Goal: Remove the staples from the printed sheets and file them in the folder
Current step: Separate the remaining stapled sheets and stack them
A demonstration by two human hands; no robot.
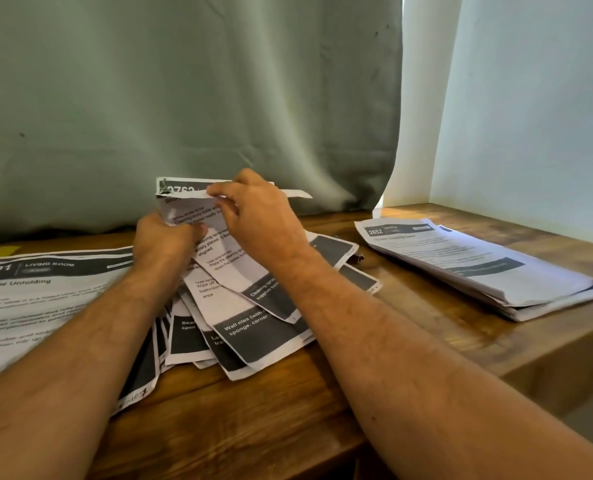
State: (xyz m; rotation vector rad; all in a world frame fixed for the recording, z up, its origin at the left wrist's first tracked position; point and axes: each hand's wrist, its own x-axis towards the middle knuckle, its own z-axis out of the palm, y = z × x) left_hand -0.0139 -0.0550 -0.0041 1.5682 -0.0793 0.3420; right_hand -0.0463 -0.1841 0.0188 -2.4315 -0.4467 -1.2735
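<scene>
A wooden table [409, 323] stood before a grey-green curtain [184, 98]; our left hand [163, 239] and right hand [257, 216] pinched a creased printed sheet [191, 206], a flat stack [478, 268] right of it.

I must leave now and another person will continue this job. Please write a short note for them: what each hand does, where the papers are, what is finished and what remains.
Left hand: grips the raised stapled sheets from below.
Right hand: pinches their folded top edge.
Papers: loose fanned pile under the hands; one large sheet at left; a neat stack at right on the wooden table.
Done: cannot tell which sheets are already without staples.
Left: free the held sheets, then file everything. No folder is in view.
</scene>
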